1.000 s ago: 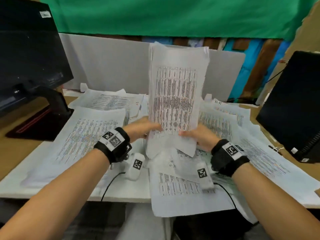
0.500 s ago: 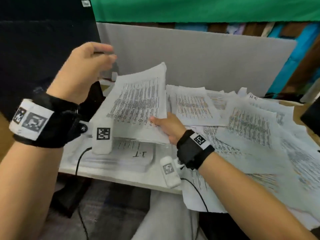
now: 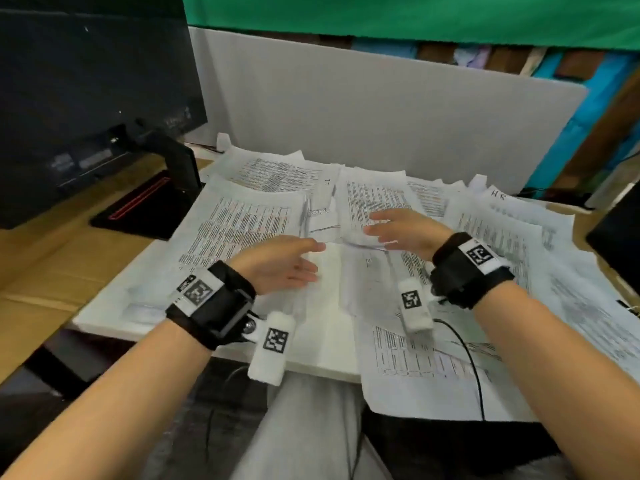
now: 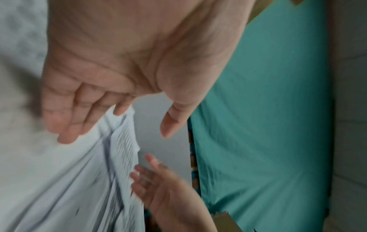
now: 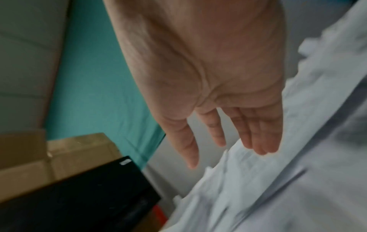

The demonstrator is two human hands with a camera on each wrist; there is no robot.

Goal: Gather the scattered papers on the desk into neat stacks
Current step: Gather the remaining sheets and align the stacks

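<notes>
Left hand (image 3: 280,263) and right hand (image 3: 403,228) empty, fingers extended; papers (image 3: 239,230) light, floppy: lift by edges.

Thin matt white printed papers (image 3: 239,230), some creased; smooth white desk (image 3: 322,344) beside wood-grain top; glossy black plastic monitor (image 3: 90,98) upper left; matt grey felt-like divider (image 3: 363,109); green cloth (image 3: 415,15) along top.

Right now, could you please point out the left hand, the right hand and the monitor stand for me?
left hand (image 3: 277,263): head view, on the back of the hand.
right hand (image 3: 405,228): head view, on the back of the hand.
monitor stand (image 3: 181,168): head view, on its upright arm.
</notes>
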